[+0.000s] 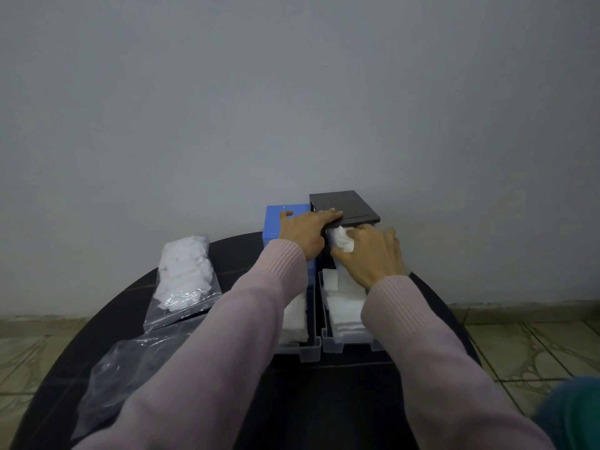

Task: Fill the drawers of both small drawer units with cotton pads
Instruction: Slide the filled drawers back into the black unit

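- Blue drawer unit (285, 222) and dark unit (345, 205) are looking like smooth matt plastic.
- Drawers (328, 344) are showing translucent plastic.
- Cotton pads (344, 311) are appearing soft, fibrous.
- Bag (183, 280) is glinting glossy.
- Sleeves (276, 287) are seemingly ribbed knit.

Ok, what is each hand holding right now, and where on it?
The right hand pinches a cotton pad by its edge, at the black unit's top drawer. The left hand holds nothing; it rests flat across both units' tops.

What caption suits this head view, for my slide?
Left hand steadies the dark drawer unit while right hand tucks cotton pads into it.
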`<action>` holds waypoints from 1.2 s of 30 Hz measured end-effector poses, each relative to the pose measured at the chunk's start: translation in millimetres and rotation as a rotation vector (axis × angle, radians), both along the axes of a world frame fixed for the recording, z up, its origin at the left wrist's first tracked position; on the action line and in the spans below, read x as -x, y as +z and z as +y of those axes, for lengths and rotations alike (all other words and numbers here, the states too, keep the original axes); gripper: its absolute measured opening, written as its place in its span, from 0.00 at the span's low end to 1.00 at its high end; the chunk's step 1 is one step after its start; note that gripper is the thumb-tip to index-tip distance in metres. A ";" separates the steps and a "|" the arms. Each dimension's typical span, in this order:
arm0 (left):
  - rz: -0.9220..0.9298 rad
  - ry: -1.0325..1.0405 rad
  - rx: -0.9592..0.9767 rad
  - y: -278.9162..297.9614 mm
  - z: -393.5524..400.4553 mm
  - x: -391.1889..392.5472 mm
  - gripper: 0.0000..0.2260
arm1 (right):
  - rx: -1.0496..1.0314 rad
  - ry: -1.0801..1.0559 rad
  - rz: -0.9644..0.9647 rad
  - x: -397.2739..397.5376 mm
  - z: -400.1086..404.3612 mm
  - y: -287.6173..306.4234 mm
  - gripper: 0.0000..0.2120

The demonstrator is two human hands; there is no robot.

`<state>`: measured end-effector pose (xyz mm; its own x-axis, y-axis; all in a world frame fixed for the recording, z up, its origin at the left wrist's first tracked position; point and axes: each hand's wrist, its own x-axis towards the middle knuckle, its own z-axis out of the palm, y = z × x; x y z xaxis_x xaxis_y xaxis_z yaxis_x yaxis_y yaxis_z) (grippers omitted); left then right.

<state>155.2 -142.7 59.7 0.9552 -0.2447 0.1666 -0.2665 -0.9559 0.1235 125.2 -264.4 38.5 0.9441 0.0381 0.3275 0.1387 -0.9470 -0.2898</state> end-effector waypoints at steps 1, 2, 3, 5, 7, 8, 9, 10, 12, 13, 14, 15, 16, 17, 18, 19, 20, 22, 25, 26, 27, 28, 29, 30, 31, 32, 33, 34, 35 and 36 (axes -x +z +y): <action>0.000 0.000 0.004 -0.4 0.0 0.0 0.34 | -0.003 0.018 0.005 -1.3 -2.7 -0.2 0.18; 0.005 0.002 0.012 -0.6 -0.4 0.3 0.34 | -0.015 0.035 0.006 -2.8 -5.6 0.3 0.18; 0.010 0.003 0.018 -0.8 -0.6 0.6 0.34 | -0.050 0.040 0.011 -3.2 -7.8 1.2 0.17; 0.007 0.002 0.014 0.2 -0.8 0.4 0.34 | -0.128 0.026 0.026 -3.4 -8.8 4.0 0.18; 0.014 0.000 0.011 0.1 -1.2 1.4 0.34 | -0.121 -0.009 0.065 -2.9 -6.6 4.5 0.20; 0.019 -0.001 0.015 0.6 -1.1 1.6 0.33 | -0.106 -0.011 0.085 -4.0 -5.2 5.3 0.22; 0.032 -0.002 0.028 1.3 0.0 1.3 0.33 | -0.105 -0.004 0.114 -4.2 -4.5 7.5 0.25; 0.051 -0.006 0.053 2.9 1.5 1.1 0.32 | -0.118 0.009 0.147 -3.5 -5.1 11.4 0.28; 0.100 -0.017 0.137 5.8 4.4 -0.5 0.33 | -0.136 0.038 0.204 -2.7 -12.6 21.3 0.32; 0.130 -0.026 0.194 7.0 4.3 -1.0 0.33 | -0.125 0.053 0.226 -1.4 -19.0 26.9 0.33; 0.166 -0.039 0.254 8.0 4.1 -0.7 0.32 | -0.107 0.069 0.248 -0.1 -25.2 31.4 0.34; 0.198 -0.056 0.316 7.3 2.7 -0.2 0.30 | -0.095 0.079 0.272 1.9 -32.7 34.7 0.34; 0.217 -0.074 0.383 6.1 1.6 2.4 0.26 | -0.097 0.098 0.288 4.5 -39.3 37.7 0.36; 0.229 -0.085 0.447 4.4 1.1 4.2 0.21 | -0.122 0.136 0.305 7.3 -44.7 41.2 0.38; 0.241 -0.096 0.491 3.7 1.2 5.6 0.17 | -0.155 0.188 0.335 9.8 -50.1 43.6 0.41; 0.255 -0.101 0.510 3.9 1.7 6.1 0.13 | -0.186 0.246 0.383 12.5 -55.3 45.7 0.43; 0.272 -0.109 0.504 4.7 0.7 6.5 0.13 | -0.191 0.296 0.451 14.0 -61.7 46.9 0.44; 0.319 -0.128 0.461 5.3 1.0 7.8 0.19 | -0.121 0.346 0.618 14.5 -72.9 46.3 0.47; 0.353 -0.176 0.430 5.3 0.8 8.3 0.33 | -0.115 0.380 0.698 12.8 -82.8 39.2 0.49; 0.351 -0.182 0.407 6.0 1.5 9.2 0.38 | -0.159 0.390 0.669 11.4 -83.1 37.2 0.46; 0.348 -0.184 0.370 6.6 1.7 8.7 0.42 | -0.208 0.396 0.624 9.9 -82.7 35.7 0.42; 0.352 -0.182 0.325 7.3 2.2 9.0 0.46 | -0.245 0.402 0.581 8.9 -81.5 34.7 0.38; 0.351 -0.180 0.280 7.9 2.2 8.4 0.49 | -0.267 0.403 0.539 8.1 -80.4 34.6 0.36; 0.352 -0.183 0.239 8.6 1.5 7.6 0.51 | -0.276 0.401 0.509 6.7 -80.5 34.1 0.36; 0.355 -0.184 0.210 8.8 0.5 8.1 0.52 | -0.292 0.411 0.490 5.5 -80.7 33.5 0.38; 0.359 -0.185 0.189 8.4 -0.1 7.8 0.53 | -0.309 0.428 0.487 4.5 -81.2 32.8 0.39; 0.365 -0.188 0.172 7.6 -1.0 7.5 0.54 | -0.323 0.447 0.495 4.0 -81.5 32.3 0.40; 0.369 -0.190 0.156 6.5 -1.5 7.0 0.55 | -0.318 0.458 0.503 4.0 -81.6 31.5 0.39; 0.374 -0.192 0.144 5.9 -2.4 6.9 0.55 | -0.290 0.466 0.500 4.7 -81.3 31.0 0.37; 0.376 -0.191 0.136 5.6 -2.9 7.6 0.54 | -0.228 0.470 0.489 4.8 -81.0 30.0 0.36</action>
<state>147.6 -145.6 65.3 0.8951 -0.4228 -0.1412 -0.3492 -0.8620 0.3674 120.4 -345.4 68.5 0.8854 0.4578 -0.0810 0.3205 -0.7273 -0.6069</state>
